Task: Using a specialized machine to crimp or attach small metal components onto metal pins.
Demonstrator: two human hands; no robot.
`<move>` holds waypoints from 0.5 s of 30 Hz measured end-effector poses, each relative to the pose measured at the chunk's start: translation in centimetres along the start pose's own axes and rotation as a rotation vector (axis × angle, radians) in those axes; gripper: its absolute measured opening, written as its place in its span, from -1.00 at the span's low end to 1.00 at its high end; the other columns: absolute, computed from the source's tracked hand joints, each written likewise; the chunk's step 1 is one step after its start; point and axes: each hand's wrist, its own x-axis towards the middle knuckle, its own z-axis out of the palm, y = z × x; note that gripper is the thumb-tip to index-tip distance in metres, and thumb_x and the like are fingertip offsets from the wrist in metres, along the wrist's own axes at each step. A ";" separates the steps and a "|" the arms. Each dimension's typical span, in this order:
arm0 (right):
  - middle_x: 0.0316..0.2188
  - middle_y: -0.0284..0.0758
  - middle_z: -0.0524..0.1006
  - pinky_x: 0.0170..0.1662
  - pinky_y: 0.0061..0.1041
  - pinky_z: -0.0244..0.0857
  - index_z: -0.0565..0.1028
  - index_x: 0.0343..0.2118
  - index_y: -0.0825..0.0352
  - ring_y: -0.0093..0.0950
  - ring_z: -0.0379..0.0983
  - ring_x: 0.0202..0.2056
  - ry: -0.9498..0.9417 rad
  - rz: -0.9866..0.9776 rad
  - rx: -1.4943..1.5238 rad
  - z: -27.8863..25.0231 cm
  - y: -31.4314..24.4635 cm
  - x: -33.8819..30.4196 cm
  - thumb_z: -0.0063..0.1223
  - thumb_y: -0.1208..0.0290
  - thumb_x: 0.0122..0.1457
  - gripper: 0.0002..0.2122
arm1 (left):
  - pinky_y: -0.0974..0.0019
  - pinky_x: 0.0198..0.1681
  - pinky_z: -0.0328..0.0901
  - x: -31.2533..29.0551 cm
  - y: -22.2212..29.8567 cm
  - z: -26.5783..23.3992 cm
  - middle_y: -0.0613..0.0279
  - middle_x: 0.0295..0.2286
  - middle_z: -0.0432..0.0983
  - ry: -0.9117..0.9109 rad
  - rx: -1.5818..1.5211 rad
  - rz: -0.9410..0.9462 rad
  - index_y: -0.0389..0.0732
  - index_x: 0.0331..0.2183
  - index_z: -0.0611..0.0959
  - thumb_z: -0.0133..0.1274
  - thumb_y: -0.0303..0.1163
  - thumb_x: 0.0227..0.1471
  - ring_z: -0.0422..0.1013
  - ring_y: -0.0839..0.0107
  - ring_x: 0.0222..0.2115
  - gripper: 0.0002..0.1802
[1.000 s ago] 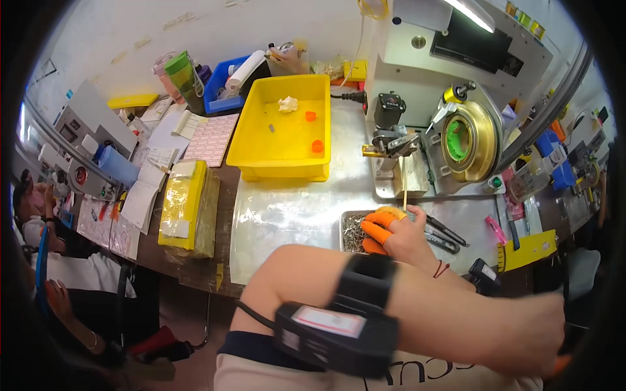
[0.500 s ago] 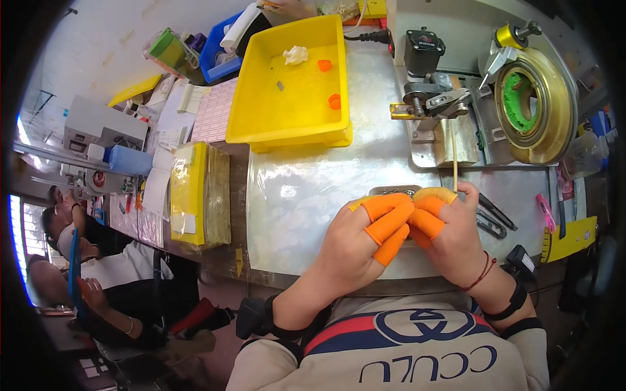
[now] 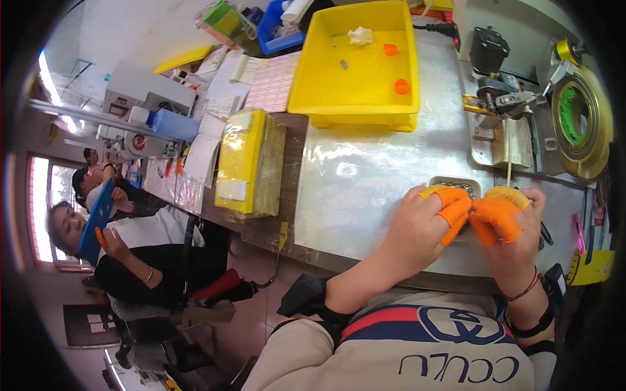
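My left hand (image 3: pixel 424 225) and my right hand (image 3: pixel 512 225) meet fingertip to fingertip over the near edge of the bench. Orange and yellow finger cots cover several fingers on both. The fingers of each hand are pinched closed; whatever small piece lies between the tips is hidden. A thin pale stick (image 3: pixel 508 159) juts away from me out of my right hand, apparently gripped among its fingers. Just beyond my left fingertips is a small tray (image 3: pixel 435 182) of tiny metal parts (image 3: pixel 464 187), partly covered by my hands.
A yellow bin (image 3: pixel 301 98) with crumpled white paper and orange bits stands far left of my hands. A bench device (image 3: pixel 499 98) with a large amber reel (image 3: pixel 590 156) is at far right. A yellow wrapped stack (image 3: pixel 241 163) sits left. Another person (image 3: pixel 140 247) holds a blue board.
My view has swung left, so the bench and both hands appear farther right. The hands stay pinched together beside the tray. The person at left shows more fully.
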 end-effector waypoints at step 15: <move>-0.30 -0.26 0.39 -0.14 -0.41 0.07 0.42 -0.37 0.31 -0.31 0.27 -0.22 -0.032 0.087 0.339 0.6 -0.2 -0.1 0.04 0.62 -0.14 -0.79 | 0.33 -0.20 0.09 0.1 0.7 0.4 0.18 -0.30 0.39 0.110 -0.305 -0.156 -0.22 -0.36 0.52 0.02 -0.52 -0.22 0.30 0.28 -0.27 -0.76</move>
